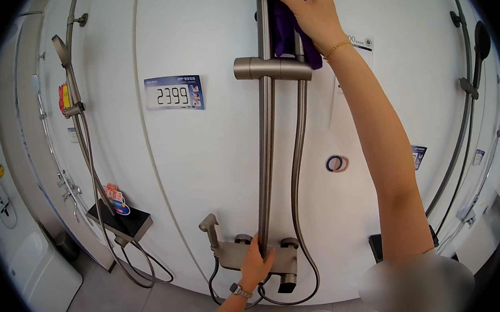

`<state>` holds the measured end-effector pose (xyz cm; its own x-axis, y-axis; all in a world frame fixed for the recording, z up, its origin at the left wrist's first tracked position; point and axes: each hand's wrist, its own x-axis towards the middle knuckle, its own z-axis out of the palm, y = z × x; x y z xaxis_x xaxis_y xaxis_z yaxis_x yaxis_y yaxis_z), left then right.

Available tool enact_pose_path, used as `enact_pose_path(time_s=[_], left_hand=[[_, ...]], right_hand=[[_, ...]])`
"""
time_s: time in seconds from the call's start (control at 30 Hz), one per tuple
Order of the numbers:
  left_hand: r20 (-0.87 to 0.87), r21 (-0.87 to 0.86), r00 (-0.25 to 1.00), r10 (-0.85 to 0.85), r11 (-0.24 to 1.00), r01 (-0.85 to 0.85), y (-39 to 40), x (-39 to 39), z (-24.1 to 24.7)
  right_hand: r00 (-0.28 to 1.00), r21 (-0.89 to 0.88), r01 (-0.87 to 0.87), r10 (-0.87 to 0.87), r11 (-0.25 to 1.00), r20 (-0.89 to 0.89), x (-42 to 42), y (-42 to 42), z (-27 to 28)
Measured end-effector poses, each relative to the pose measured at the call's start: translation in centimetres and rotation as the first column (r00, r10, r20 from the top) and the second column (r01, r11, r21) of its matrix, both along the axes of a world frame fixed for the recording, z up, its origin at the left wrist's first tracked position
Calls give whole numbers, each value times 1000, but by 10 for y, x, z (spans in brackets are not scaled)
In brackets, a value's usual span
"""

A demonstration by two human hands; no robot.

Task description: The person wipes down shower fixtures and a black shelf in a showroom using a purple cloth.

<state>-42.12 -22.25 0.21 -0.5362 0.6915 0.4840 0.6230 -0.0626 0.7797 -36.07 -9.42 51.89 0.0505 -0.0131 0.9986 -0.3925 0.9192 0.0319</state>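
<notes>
A metal shower riser pipe (268, 155) runs up the white wall panel before me. Low on it, my left hand (256, 260) has its fingers around the pipe, just in front of the shower mixer body (230, 255). Near the top of the picture my right hand (312, 15) holds a purple cloth (284, 33) beside the pipe, above the slider bracket (272, 69). The shower hose (296, 166) hangs to the pipe's right. A small spray gun (210, 229) sits at the mixer's left end, and a dark knob (287, 283) is under its right end.
Another shower set with a black shelf (121, 219) stands on the left; a dark hand shower (482, 41) hangs on the right. A price card (174, 93) and two ring shapes (337, 164) are on the wall. A white bathtub (38, 272) is at far left. A blurred rounded shape covers the lower right.
</notes>
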Motion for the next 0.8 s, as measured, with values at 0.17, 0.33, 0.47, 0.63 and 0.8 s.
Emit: enact_pose_path(time_s=[0.17,0.33,0.47,0.63,0.8], left_hand=[[12,-13,1000,12,1000,-12,-1,-2,-5],[48,-21,999,-2,1000,3,-1,1,1],[50,-31,998,26,999,-24,-2,-3,-6],[-25,-1,998,53,999,-53,0,-2,-6],[-67,68,994,81,995,-76,2,-3,-13]], right_hand=[[993,-107,-5,17,994,117,8,-5,-21],[964,8,173,-171,985,203,19,9,-79],[975,-123,72,-44,990,216,12,9,-127],[974,-294,-96,150,951,169,-4,2,-190],[936,-453,-128,259,883,240,5,-10,-218]])
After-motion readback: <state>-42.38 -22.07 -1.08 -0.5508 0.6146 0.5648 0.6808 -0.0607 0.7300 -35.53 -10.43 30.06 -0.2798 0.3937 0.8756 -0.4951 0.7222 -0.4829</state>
